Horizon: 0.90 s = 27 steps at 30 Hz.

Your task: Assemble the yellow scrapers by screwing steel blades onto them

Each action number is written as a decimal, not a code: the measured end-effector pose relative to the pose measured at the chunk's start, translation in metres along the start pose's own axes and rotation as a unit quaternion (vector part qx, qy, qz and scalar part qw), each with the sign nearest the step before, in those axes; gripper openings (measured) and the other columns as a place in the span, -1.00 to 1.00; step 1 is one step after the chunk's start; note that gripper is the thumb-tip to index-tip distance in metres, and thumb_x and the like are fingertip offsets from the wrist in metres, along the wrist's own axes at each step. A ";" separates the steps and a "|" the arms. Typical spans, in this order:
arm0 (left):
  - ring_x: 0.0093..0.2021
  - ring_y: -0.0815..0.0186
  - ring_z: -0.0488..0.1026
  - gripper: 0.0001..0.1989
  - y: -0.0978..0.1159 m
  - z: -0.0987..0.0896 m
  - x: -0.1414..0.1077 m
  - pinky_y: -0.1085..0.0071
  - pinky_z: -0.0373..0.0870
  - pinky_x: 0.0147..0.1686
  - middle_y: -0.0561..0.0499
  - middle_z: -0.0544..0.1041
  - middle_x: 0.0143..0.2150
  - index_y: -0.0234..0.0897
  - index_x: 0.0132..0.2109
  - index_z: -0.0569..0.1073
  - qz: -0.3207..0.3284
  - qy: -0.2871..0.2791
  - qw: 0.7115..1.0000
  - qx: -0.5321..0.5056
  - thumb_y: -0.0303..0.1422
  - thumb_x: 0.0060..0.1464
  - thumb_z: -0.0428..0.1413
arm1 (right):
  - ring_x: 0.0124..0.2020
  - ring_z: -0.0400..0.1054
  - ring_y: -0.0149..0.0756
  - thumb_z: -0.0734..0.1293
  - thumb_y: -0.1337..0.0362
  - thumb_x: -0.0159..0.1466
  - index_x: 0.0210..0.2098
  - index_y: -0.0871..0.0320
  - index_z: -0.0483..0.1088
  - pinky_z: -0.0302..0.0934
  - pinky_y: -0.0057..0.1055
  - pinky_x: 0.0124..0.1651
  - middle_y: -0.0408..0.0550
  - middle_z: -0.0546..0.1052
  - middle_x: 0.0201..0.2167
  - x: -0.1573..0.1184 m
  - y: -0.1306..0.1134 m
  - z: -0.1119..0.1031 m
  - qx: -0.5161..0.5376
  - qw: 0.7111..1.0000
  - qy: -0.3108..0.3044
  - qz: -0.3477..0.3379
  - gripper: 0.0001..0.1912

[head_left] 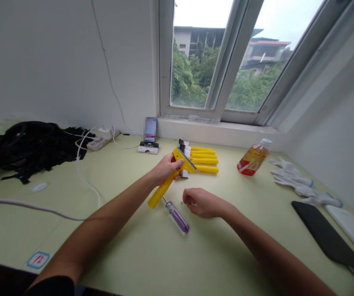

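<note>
Just in front of the row of yellow plastic-handled scrapers (204, 159) on the pale green bench (127, 250), your left hand (166, 168) has a firm, closed grip around the neck of a matching yellow scraper (167, 183), with its grey metal blade end (187, 159) up past your thumb and its handle slanting down toward you. That bare edge looks like the main risk: a slip of the grip could bring it across your fingers. Nearer you than the row, a clear purple-handled screwdriver (177, 216) lies with its steel shaft pointing at the scraper's handle end, so a dip of that handle could knock it and set it rolling. Your right hand (203, 203), forearm reaching in from the lower right, sits low and curled beside the screwdriver; whether it holds anything cannot be told from this view. A tiny metal speck (181, 202) just off its knuckles could easily get brushed away and lost.
</note>
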State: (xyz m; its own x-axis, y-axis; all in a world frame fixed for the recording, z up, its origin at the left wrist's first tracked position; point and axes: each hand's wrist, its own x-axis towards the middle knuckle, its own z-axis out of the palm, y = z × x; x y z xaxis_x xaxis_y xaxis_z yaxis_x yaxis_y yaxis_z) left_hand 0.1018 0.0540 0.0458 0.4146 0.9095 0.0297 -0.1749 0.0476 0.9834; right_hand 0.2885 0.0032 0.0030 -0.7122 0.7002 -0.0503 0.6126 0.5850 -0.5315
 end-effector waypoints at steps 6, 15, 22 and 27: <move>-0.54 0.44 0.30 -0.84 0.001 0.010 -0.005 0.51 0.26 -0.65 0.03 0.37 -0.40 -0.33 -0.16 0.30 0.004 0.026 0.992 0.120 -0.35 0.15 0.08 | -0.37 0.27 -0.36 0.27 0.46 0.13 -0.33 0.11 0.27 0.19 -0.44 -0.31 -0.13 0.43 -0.39 -0.013 -0.005 -0.031 0.023 0.997 0.072 -0.024 -0.85; -0.31 0.30 0.41 -0.86 -0.010 0.041 -0.027 0.43 0.31 -0.35 -0.04 0.50 -0.28 -0.29 -0.15 0.42 0.102 0.009 0.957 0.272 -0.35 0.14 0.08 | -0.41 0.26 -0.35 0.30 0.36 0.17 -0.37 0.09 0.23 0.16 -0.40 -0.32 -0.15 0.40 -0.44 -0.032 -0.037 -0.068 -0.033 0.957 0.289 0.020 -0.89; -0.30 0.27 0.41 -0.91 -0.015 0.050 -0.034 0.40 0.29 -0.28 0.00 0.46 -0.35 -0.25 -0.20 0.38 0.133 0.009 0.938 0.320 -0.38 0.19 -0.01 | -0.41 0.26 -0.29 0.29 0.38 0.17 -0.41 0.08 0.22 0.12 -0.36 -0.30 -0.10 0.42 -0.45 -0.022 -0.048 -0.053 -0.094 0.935 0.338 0.060 -0.88; -0.29 0.27 0.41 -0.93 -0.017 0.050 -0.035 0.39 0.30 -0.26 -0.01 0.47 -0.31 -0.25 -0.20 0.35 0.132 0.004 0.937 0.324 -0.41 0.18 -0.02 | -0.39 0.28 -0.28 0.29 0.39 0.16 -0.43 0.08 0.23 0.12 -0.35 -0.28 -0.10 0.44 -0.44 -0.022 -0.053 -0.051 -0.094 0.930 0.347 0.072 -0.87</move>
State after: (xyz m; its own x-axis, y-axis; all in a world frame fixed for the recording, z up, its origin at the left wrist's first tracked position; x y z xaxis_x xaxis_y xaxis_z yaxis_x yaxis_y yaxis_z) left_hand 0.1349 0.0002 0.0373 0.4255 0.8577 0.2885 0.3094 -0.4374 0.8444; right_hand 0.2890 -0.0225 0.0750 -0.2656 0.8337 0.4841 0.7798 0.4811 -0.4006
